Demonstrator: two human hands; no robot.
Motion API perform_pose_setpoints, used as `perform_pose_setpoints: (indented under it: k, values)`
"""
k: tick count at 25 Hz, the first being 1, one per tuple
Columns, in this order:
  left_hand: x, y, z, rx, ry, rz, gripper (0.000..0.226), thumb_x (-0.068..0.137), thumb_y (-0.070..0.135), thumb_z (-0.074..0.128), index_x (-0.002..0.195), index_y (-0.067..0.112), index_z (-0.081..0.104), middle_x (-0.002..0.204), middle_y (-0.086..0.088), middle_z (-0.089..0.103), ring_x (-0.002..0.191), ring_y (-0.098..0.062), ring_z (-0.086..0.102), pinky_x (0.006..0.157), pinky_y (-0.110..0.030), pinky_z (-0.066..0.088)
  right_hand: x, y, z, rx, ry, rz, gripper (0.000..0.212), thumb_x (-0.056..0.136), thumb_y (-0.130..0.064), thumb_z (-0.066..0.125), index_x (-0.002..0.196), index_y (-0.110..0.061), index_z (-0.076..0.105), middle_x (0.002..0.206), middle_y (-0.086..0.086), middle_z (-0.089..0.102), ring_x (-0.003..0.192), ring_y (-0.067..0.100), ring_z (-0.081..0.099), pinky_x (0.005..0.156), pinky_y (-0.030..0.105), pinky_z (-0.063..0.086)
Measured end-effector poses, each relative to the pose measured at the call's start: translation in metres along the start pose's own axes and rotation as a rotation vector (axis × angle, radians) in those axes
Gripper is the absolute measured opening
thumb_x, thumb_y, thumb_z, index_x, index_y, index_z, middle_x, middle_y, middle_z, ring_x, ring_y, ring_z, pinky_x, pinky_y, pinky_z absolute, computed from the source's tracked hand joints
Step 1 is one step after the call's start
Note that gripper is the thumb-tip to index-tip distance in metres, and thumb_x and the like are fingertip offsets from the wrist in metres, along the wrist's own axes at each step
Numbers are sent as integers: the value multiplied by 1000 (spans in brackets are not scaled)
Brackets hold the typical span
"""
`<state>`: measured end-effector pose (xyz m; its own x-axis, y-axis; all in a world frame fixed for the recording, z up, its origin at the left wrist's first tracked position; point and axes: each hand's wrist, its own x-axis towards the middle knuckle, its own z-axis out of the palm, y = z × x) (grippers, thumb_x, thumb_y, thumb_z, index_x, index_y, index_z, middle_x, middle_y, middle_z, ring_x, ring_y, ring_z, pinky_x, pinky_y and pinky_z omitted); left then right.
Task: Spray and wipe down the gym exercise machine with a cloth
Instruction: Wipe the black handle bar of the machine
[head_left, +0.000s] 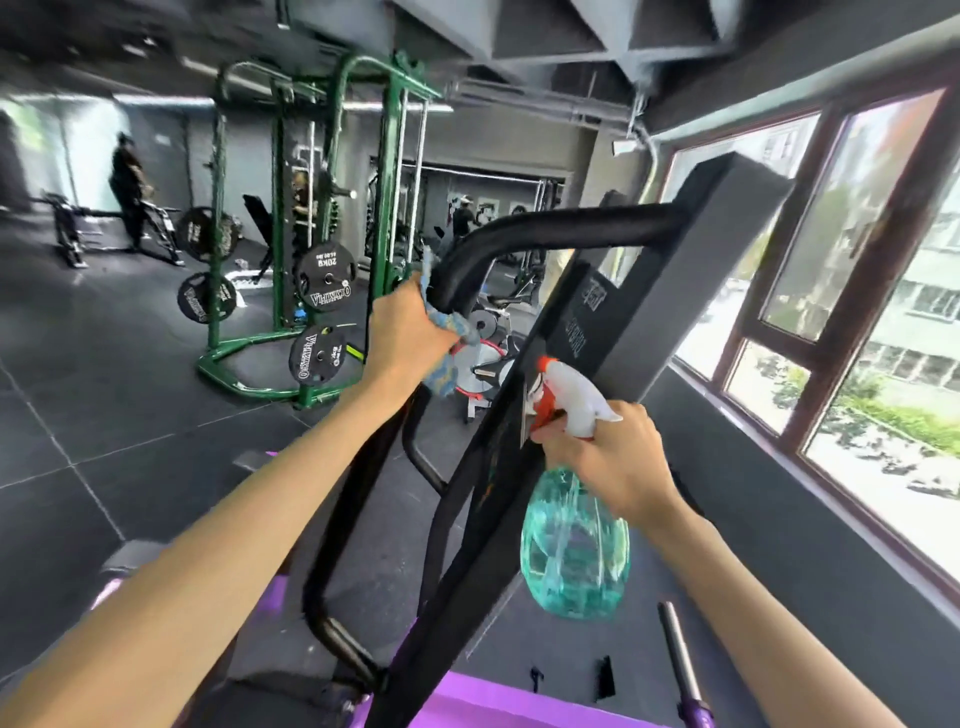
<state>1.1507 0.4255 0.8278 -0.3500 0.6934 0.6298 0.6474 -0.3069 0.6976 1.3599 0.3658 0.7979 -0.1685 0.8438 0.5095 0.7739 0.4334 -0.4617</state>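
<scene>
2-handed: presses the blue cloth (441, 374), bunched in curled fingers of the left hand (405, 332), against the curved bar (545, 221) of the exercise machine (587, 322) for wiping, and holds the spray bottle (571, 545) beside the frame, fingers of the right hand (613, 462) wrapped round its neck, probably ready to spray.

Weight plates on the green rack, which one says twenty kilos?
The upper plate of the two on the green rack's right-hand side; only it visibly reads 20KG.
</scene>
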Motion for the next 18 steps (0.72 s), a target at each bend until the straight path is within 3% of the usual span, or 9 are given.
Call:
perform_pose_setpoints:
  k: [3, 5, 8, 10, 12, 15, 18]
  values:
    - [23, 43, -8, 163, -12, 184, 25, 82, 3, 70, 106, 2, 62, 89, -10, 65, 78, -23, 61, 64, -24, 42, 13, -4, -30, -32, 16, 34, 30, 56, -43, 48, 64, -15, 56, 61, 5, 63, 67, 28, 57, 68, 36, 49]
    - [35, 77, -8, 362, -73, 428, 36, 85, -3, 63, 120, -1, 57, 105, -14, 65, 93, -27, 63, 77, -29, 48, 16, -9, -41, -35, 28, 26, 30, 55, -43, 48, 67, -16, 55, 58, 4, 61, 65, 28, 55, 65, 33, 48]
    - [46, 113, -3, 605, -203, 721, 38, 85, -7, 58, 122, -1, 53, 113, -13, 61, 104, -26, 60, 93, -32, 42, 19, -11, -54, 64, 66, 39, 46, 53, -48, 48, 78, -12, 61, 67, 7, 66, 73, 31, 59, 69, 41, 52]
    - [49, 126, 5, 668, -224, 801, 39, 84, -10, 55, 121, -1, 51, 114, -13, 60, 108, -28, 58, 94, -34, 40, 22, -15, -62, 161, 91, 10, 46, 55, -44, 50, 90, -15, 59, 75, 13, 66, 80, 34, 60, 73, 44, 53]
    - [43, 141, 14, 683, -233, 841, 39, 83, -12, 52, 121, -1, 51, 117, -14, 59, 111, -30, 57, 94, -36, 40, 18, -19, -69, 227, 119, -36, 41, 59, -36, 51, 97, -22, 54, 75, 16, 63, 69, 34, 50, 67, 44, 52]
    - [38, 159, 29, 658, -242, 898, 38, 81, -16, 49, 116, -2, 53, 113, -15, 60, 108, -30, 59, 94, -38, 43, 10, -17, -76, 316, 152, -50, 45, 59, -31, 52, 103, -34, 53, 63, 1, 55, 56, 13, 35, 55, 34, 37]
    - [39, 159, 28, 620, -272, 877, 35, 80, -11, 55, 114, -2, 54, 111, -16, 60, 105, -33, 60, 88, -38, 43, -2, -8, -77, 320, 161, -37, 58, 57, -31, 54, 112, -48, 53, 69, -14, 60, 60, 12, 44, 62, 28, 39]
